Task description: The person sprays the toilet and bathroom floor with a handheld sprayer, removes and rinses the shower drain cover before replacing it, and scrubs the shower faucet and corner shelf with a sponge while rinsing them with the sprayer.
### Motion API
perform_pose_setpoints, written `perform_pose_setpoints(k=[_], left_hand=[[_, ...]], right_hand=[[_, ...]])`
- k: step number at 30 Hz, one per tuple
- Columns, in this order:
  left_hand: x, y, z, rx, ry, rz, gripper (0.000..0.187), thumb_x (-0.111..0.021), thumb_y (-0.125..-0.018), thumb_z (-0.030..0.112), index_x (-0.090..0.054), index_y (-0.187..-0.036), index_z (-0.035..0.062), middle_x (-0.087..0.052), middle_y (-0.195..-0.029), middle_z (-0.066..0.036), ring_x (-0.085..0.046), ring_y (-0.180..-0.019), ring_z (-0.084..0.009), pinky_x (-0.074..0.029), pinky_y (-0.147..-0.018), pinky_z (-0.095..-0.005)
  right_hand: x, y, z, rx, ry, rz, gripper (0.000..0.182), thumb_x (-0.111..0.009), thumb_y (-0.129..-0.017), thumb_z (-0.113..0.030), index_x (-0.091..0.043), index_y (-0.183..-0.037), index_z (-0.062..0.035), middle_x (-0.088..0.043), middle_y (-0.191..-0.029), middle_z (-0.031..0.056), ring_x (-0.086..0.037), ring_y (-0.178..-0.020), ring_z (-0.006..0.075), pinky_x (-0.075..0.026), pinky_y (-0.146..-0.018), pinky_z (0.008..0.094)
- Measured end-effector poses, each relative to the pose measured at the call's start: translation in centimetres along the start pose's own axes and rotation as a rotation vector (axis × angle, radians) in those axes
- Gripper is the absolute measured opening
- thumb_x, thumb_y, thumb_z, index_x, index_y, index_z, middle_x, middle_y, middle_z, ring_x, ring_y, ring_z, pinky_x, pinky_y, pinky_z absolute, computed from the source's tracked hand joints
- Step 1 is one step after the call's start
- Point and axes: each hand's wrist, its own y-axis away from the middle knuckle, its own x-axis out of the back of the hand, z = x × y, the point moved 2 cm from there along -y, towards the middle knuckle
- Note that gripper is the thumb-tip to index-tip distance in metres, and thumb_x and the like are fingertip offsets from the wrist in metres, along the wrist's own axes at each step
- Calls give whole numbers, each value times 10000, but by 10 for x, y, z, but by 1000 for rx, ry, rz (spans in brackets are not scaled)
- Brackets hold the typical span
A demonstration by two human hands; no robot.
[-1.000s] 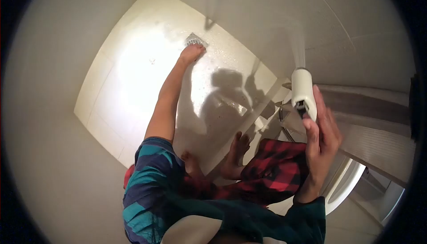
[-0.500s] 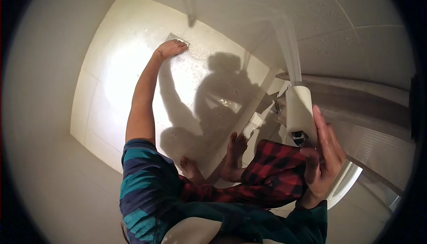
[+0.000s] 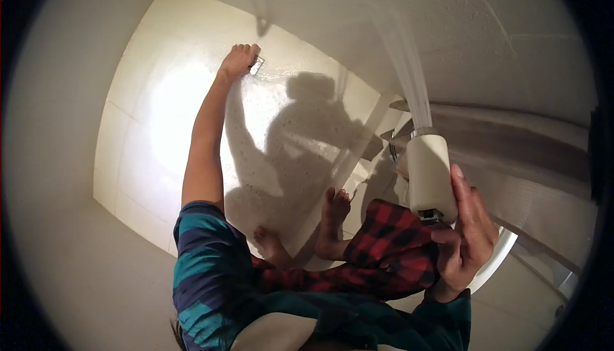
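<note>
My left hand (image 3: 239, 61) reaches down to the wet shower floor, its fingers curled at a small square metal drain cover (image 3: 258, 65). The cover's edge shows on the right side of the hand, and the rest is hidden beneath it. In my right hand (image 3: 470, 236) is a white hand shower (image 3: 430, 175), gripped low with the thumb and fingers around it. Water (image 3: 409, 73) jets from its head up and away toward the wall.
The pale tiled floor (image 3: 128, 127) is wet and brightly lit, with my shadow across it. My bare feet (image 3: 334, 217) stand near a raised ledge (image 3: 364, 140). Shelves (image 3: 511, 140) run along the right wall, above a white curved rim (image 3: 495, 265).
My left hand has turned and shifted slightly left at the drain cover, and less of the cover shows. The hand shower has dropped a little in view, still spraying.
</note>
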Motion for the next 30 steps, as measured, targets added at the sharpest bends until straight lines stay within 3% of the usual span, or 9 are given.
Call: perform_pose_setpoints(k=[3,7,14,17,20,23,26,30], left_hand=[[7,10,1,236,123,105,508,-636,-637,113,-372,-1061,25,-553,-877,-141,-538,-879,-273,-436,-729,-381],[-10,15,4,271,66,142,441,-613,-667,118,-395,-1046,55,-581,-832,-112,-551,-841,-262,-435,-701,-392],[2,11,17,-9,-241,248,141,-476,-789,177,-434,-893,93,-591,-708,-53,-557,-767,-208,-409,-656,-380],[-1,6,22,81,-251,181,140,-473,-795,204,-433,-878,99,-590,-712,-65,-557,-739,-209,-408,-653,-381],[-17,2,21,255,-250,216,137,-481,-789,214,-441,-856,102,-585,-704,-81,-554,-714,-217,-409,-634,-354],[-23,1,21,581,-191,177,130,-480,-791,195,-456,-863,90,-586,-707,-90,-559,-722,-223,-409,-623,-344],[-28,0,17,770,-124,96,165,-498,-784,191,-464,-881,61,-596,-749,-111,-566,-743,-236,-411,-622,-351],[-18,7,8,1030,168,5,262,-517,-779,199,-466,-954,10,-608,-843,-139,-588,-794,-253,-423,-647,-369]], right_hand=[[1,5,1,12,10,-15,654,-613,-502,-83,-494,-1128,63,-570,-802,187,-571,-675,254,-463,-600,311],[-1,8,-4,-1,6,-2,649,-609,-514,-146,-505,-1121,58,-572,-782,183,-569,-660,235,-460,-592,300],[5,23,-1,1,-20,-28,657,-646,-489,-51,-507,-1123,50,-583,-787,158,-558,-640,209,-455,-585,276],[3,27,5,0,-43,-6,656,-655,-492,-47,-504,-1122,56,-589,-806,161,-560,-644,208,-453,-586,269],[-2,26,7,-6,-29,-25,638,-654,-511,-59,-499,-1117,71,-592,-833,174,-562,-648,208,-456,-597,268],[-1,26,5,2,-41,-56,618,-652,-538,-84,-495,-1110,87,-592,-860,189,-569,-657,212,-466,-600,276],[-2,31,4,10,-35,-74,605,-648,-557,-126,-496,-1100,96,-592,-888,200,-577,-668,219,-478,-591,284],[-5,25,1,66,-29,-65,590,-649,-573,-159,-503,-1083,101,-592,-916,204,-587,-687,225,-485,-567,280]])
